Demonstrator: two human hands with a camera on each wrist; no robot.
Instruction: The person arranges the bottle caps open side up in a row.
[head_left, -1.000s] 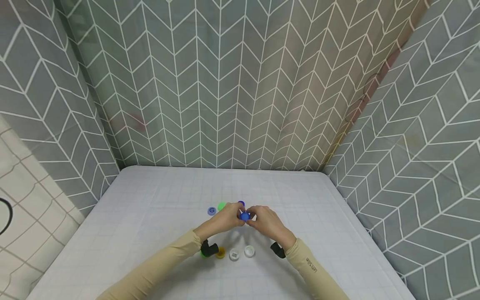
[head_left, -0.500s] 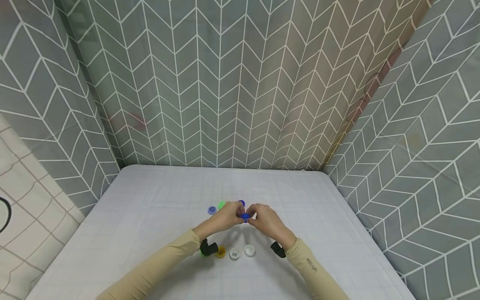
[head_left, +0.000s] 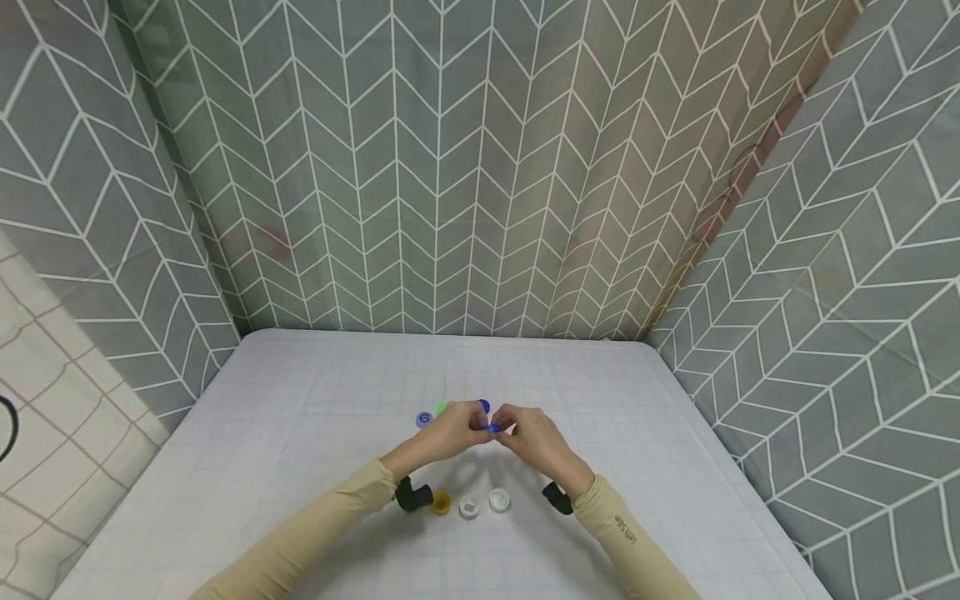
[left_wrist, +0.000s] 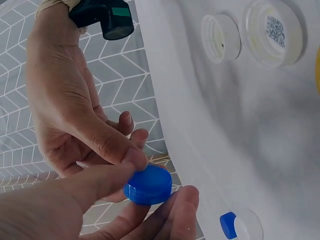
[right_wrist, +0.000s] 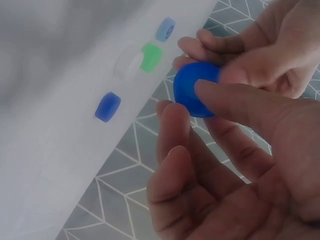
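A blue bottle cap (head_left: 493, 428) is held above the table between both hands, in the middle of the head view. My left hand (head_left: 455, 431) pinches its left side, while my right hand (head_left: 534, 438) grips the right side with thumb and fingers. From the left wrist, the blue cap (left_wrist: 149, 185) shows a ribbed side and a smooth top, with both thumbs close together at its upper edge. In the right wrist view the right thumb lies across the cap's face (right_wrist: 187, 82), and fingers hide part of its rim.
Beyond the hands lie a light blue cap (head_left: 424, 419), a green cap (head_left: 442, 407), a dark blue cap (head_left: 484, 406) and a whitish cap (right_wrist: 128, 62). Nearer are a yellow cap (head_left: 441, 502) and two white caps (head_left: 468, 507). Patterned curtains surround the white table (head_left: 315, 392).
The blue cap has turned in the fingers, from its round face showing to nearly edge-on in the head view. Both hands have shifted only slightly.
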